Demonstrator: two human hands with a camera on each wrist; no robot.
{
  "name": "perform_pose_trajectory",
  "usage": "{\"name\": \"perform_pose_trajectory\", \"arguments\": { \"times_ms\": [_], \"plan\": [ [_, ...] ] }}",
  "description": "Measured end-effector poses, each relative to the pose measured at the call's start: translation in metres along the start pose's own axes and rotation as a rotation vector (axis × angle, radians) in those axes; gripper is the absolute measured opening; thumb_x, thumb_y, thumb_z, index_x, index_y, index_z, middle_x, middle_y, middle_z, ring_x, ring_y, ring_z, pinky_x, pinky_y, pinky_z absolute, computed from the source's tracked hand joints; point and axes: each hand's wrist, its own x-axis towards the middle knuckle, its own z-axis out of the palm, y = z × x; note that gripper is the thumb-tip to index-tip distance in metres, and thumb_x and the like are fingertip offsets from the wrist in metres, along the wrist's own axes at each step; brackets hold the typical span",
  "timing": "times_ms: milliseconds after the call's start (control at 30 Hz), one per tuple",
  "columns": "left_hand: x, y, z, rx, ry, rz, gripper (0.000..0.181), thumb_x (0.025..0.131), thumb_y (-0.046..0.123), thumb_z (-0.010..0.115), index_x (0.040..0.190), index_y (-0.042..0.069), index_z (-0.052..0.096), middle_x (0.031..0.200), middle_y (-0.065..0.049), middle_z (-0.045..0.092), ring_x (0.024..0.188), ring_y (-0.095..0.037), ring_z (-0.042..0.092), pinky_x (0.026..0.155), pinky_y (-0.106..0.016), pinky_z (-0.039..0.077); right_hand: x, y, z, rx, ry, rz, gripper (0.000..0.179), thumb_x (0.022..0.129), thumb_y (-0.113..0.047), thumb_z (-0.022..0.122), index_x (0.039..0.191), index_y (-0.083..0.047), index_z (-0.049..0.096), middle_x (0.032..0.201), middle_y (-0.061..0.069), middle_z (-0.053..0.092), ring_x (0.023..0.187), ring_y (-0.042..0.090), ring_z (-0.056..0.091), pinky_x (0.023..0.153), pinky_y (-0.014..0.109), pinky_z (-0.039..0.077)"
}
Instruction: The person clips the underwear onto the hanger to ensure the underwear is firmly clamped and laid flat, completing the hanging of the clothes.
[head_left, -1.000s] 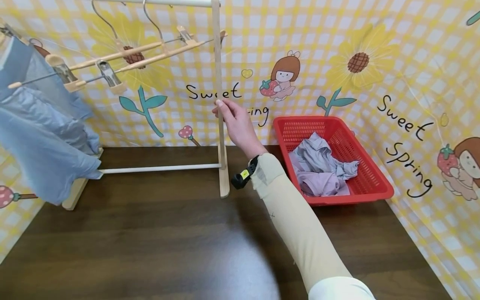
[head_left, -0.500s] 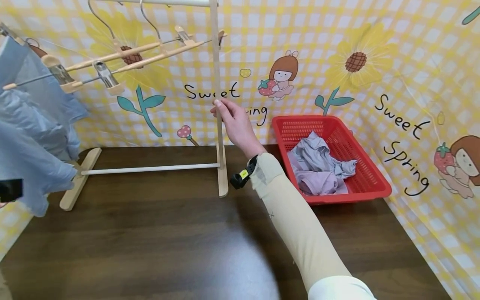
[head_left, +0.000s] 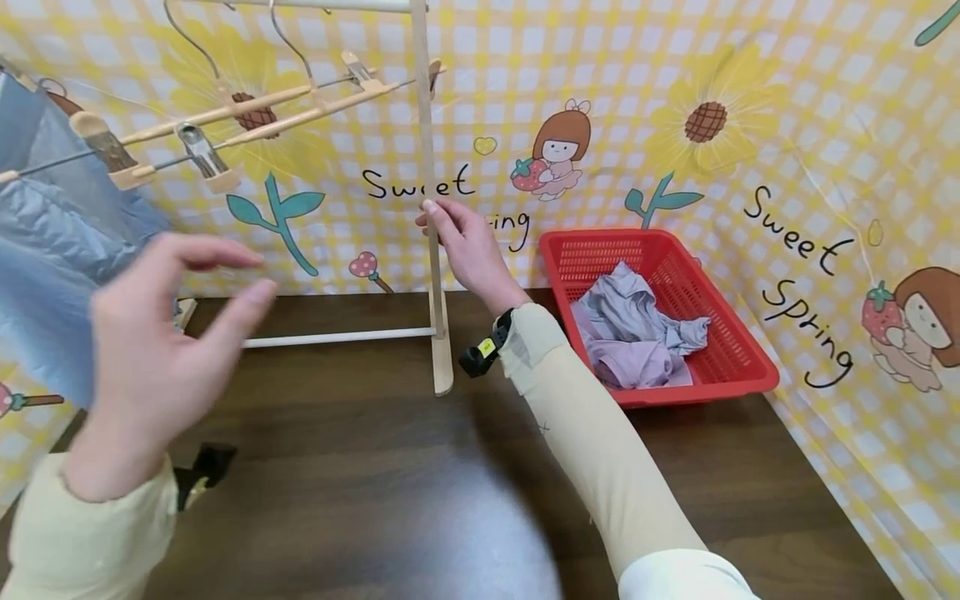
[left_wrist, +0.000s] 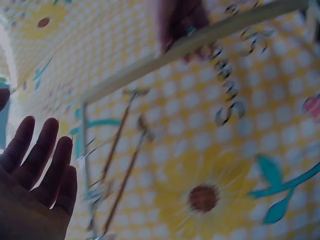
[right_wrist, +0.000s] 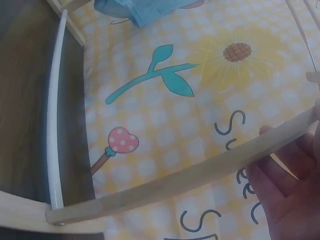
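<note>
Right hand (head_left: pixel 480 254) pinched slim wooden post (head_left: pixel 425 142); left hand (head_left: pixel 161 337) curved, thumb apart.
Head: rumpled blue cloth (head_left: pixel 37 275) hung behind left hand, wooden hangers (head_left: pixel 270 127) above; perforated red basket (head_left: pixel 693 393) right of right hand. Left wrist: fingers spread. Right wrist: smooth white rod (right_wrist: pixel 55 100) ran left of hand.

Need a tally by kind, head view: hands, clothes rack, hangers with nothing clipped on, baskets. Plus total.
Hands: 2 (left hand, right hand)
Clothes rack: 1
Bare hangers: 2 (front hanger, rear hanger)
Red basket: 1
Total: 6
</note>
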Motion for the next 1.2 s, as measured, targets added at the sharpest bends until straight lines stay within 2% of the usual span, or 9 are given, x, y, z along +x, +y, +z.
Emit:
{"name": "perform_pose_trajectory", "arguments": {
  "times_ms": [133,267,400,533,667,767,900,1033,1200],
  "plan": [
    [-0.03,-0.009,0.024,0.019,-0.223,-0.022,0.029,0.088,0.021,0.079,0.107,0.0,0.07,0.103,-0.007,0.071,0.102,-0.012,0.062,0.095,-0.024,0.041,0.001,-0.001,-0.001,0.002,-0.016,0.01,0.044,0.109,-0.039,0.048,0.135,-0.006,0.064,0.114,0.005,0.07,0.11,0.02,0.065,0.097,0.026,0.049],
    [-0.054,-0.014,0.052,0.018,-0.42,-0.048,0.031,0.086,0.014,0.081,0.113,0.008,0.068,0.109,0.0,0.069,0.105,-0.019,0.062,0.094,-0.033,0.044,0.003,-0.001,-0.003,0.005,-0.027,0.002,0.046,0.109,-0.038,0.048,0.136,-0.004,0.063,0.114,0.007,0.07,0.111,0.024,0.065,0.099,0.032,0.049],
    [-0.069,-0.014,0.078,-0.004,-0.579,-0.069,0.031,0.092,0.023,0.078,0.118,0.012,0.066,0.115,0.004,0.067,0.112,-0.017,0.06,0.097,-0.04,0.045,0.004,-0.001,-0.004,0.004,-0.04,0.003,0.046,0.109,-0.039,0.047,0.136,-0.005,0.062,0.114,0.009,0.07,0.112,0.025,0.064,0.099,0.031,0.049],
    [-0.078,-0.011,0.099,-0.031,-0.703,-0.093,0.031,0.096,0.034,0.073,0.119,0.015,0.066,0.118,0.007,0.065,0.117,-0.015,0.058,0.101,-0.041,0.044,0.004,0.0,-0.005,0.01,-0.06,0.021,0.047,0.109,-0.039,0.047,0.139,-0.005,0.06,0.115,0.008,0.069,0.114,0.023,0.063,0.099,0.029,0.048],
    [-0.087,-0.01,0.117,-0.044,-0.77,-0.092,0.031,0.097,0.037,0.071,0.118,0.017,0.065,0.117,0.008,0.065,0.114,-0.015,0.058,0.099,-0.041,0.045,0.005,0.0,-0.006,0.017,-0.069,0.034,0.049,0.109,-0.039,0.046,0.141,-0.004,0.058,0.116,0.005,0.069,0.113,0.018,0.063,0.098,0.026,0.048],
    [-0.093,-0.008,0.129,-0.053,-0.801,-0.082,0.029,0.096,0.036,0.072,0.117,0.017,0.065,0.115,0.009,0.065,0.11,-0.013,0.059,0.096,-0.039,0.046,0.005,-0.001,-0.007,0.017,-0.078,0.047,0.049,0.109,-0.039,0.047,0.142,-0.003,0.057,0.118,0.007,0.068,0.114,0.017,0.062,0.099,0.028,0.048],
    [-0.098,-0.005,0.143,-0.069,-0.845,-0.08,0.03,0.096,0.034,0.072,0.118,0.016,0.065,0.117,0.007,0.064,0.111,-0.012,0.059,0.097,-0.037,0.046,0.005,-0.005,-0.012,-0.039,-0.111,0.097,0.053,0.109,-0.042,0.046,0.149,-0.008,0.05,0.134,0.007,0.062,0.119,0.015,0.059,0.101,0.029,0.046],
    [-0.099,-0.001,0.156,-0.094,-0.866,-0.087,0.031,0.096,0.032,0.072,0.12,0.014,0.064,0.12,0.005,0.064,0.116,-0.014,0.058,0.101,-0.035,0.044,0.003,-0.011,-0.023,-0.084,-0.109,0.137,0.059,0.107,-0.045,0.048,0.156,-0.013,0.04,0.146,0.007,0.055,0.126,0.019,0.057,0.099,0.031,0.046],
    [-0.096,0.009,0.174,-0.132,-0.876,-0.087,0.033,0.097,0.033,0.07,0.122,0.013,0.064,0.122,0.003,0.064,0.118,-0.017,0.057,0.102,-0.035,0.043,0.0,-0.017,-0.045,-0.116,-0.061,0.152,0.06,0.105,-0.046,0.054,0.155,-0.017,0.043,0.145,0.006,0.055,0.131,0.017,0.052,0.104,0.032,0.042]
  ]
}}
